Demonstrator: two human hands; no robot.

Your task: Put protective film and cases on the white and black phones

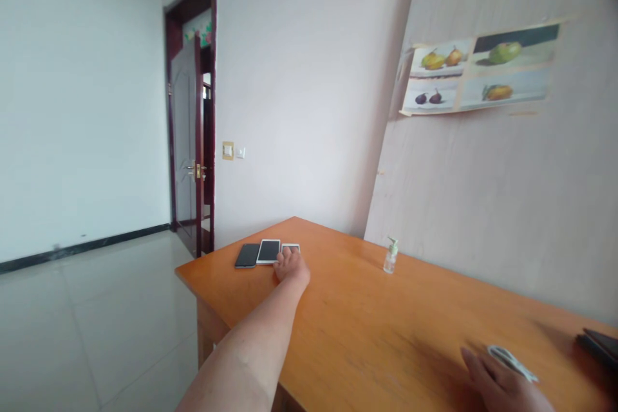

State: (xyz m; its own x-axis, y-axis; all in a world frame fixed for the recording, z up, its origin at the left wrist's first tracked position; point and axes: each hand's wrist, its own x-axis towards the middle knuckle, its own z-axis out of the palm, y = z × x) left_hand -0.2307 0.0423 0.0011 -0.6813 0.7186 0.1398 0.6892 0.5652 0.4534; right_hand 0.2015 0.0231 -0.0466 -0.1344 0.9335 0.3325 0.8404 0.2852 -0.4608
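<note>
My left hand (291,266) reaches to the far left part of the wooden table, its fingers curled over a white phone (291,248) that they mostly cover. Beside that phone lies a white phone with a dark screen (269,251), and left of it a black phone (246,256). All three lie side by side near the table's left corner. At the lower right, my right hand (506,387) is low over the table, thumb apart from the fingers. A bundled white cable (512,362) lies just beyond its fingers; whether they touch it I cannot tell.
A small clear pump bottle (390,257) stands near the back edge of the orange-brown table (367,322). Some dark object (599,347) sits at the right edge. Behind leans a board with fruit pictures (483,71). A door (186,141) stands ajar at the left.
</note>
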